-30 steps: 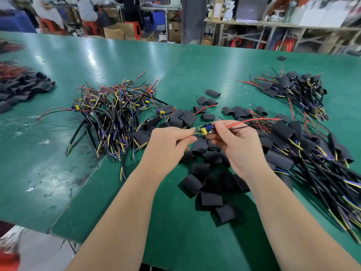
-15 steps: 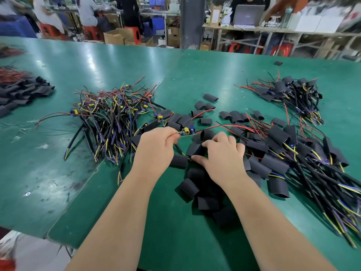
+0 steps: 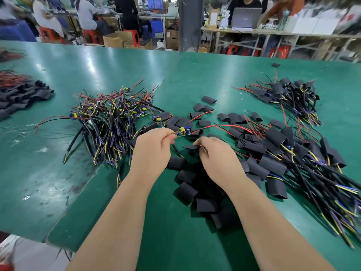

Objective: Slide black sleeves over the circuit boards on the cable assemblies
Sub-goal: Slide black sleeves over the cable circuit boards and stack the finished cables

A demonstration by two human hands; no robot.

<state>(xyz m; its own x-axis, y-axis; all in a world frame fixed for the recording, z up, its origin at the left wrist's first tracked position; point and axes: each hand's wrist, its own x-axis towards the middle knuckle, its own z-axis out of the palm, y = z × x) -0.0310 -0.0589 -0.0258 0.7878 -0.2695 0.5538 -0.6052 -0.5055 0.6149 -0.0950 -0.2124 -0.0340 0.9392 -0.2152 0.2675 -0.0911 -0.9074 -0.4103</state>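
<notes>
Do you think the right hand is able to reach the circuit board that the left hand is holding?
Probably yes: the right hand holds a sleeve close beside the circuit board pinched by the left hand, with only open space between them.

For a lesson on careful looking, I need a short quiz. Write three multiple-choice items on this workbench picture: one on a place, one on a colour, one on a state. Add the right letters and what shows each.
1. Where does the pile of unsleeved cable assemblies lie?
A. to the left of the left hand
B. at the near table edge
C. under both forearms

2. What colour is the table top?
A. grey
B. green
C. white

3. The circuit board pinched by the left hand is
A. fully inside a sleeve
B. bare, with no sleeve on it
C. lying untouched on the table

Answers:
1 A: the tangle of wires lies to that hand's left.
2 B: the bare surface is green.
3 B: its yellow and blue parts show uncovered, and the right hand pinches a black sleeve beside it.
</notes>
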